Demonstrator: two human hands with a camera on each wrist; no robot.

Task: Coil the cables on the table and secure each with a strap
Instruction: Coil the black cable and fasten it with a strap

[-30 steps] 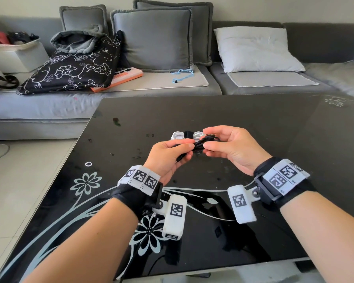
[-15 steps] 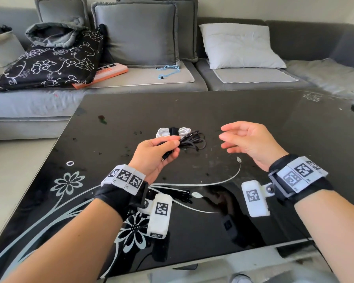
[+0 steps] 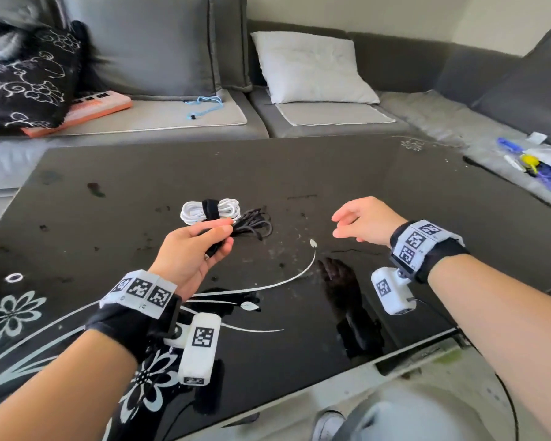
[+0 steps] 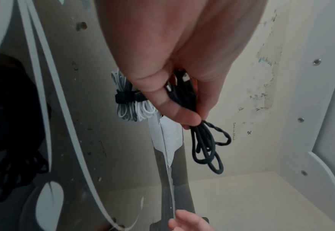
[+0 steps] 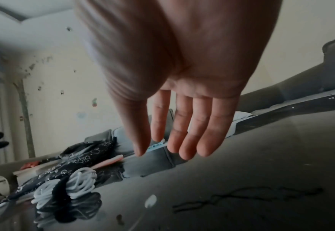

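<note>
Head view: left hand (image 3: 194, 246) pinches the coiled black cable (image 3: 252, 226) above the table (image 3: 395, 192); right hand (image 3: 363, 219) hangs empty, fingers loosely spread. White cable (image 3: 228, 208), strapped, lies just behind.
Left wrist view: thumb and fingers (image 4: 174, 112) clamp the black loops.
Right wrist view: straight fingers (image 5: 206, 132), holding nothing.

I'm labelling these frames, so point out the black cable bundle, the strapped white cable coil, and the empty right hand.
black cable bundle (image 4: 206, 146): left wrist view, on the loops hanging below the thumb.
white cable coil (image 3: 226, 207): head view, on the white loops right of its black strap.
right hand (image 3: 368, 222): head view, on the back of the hand.
</note>
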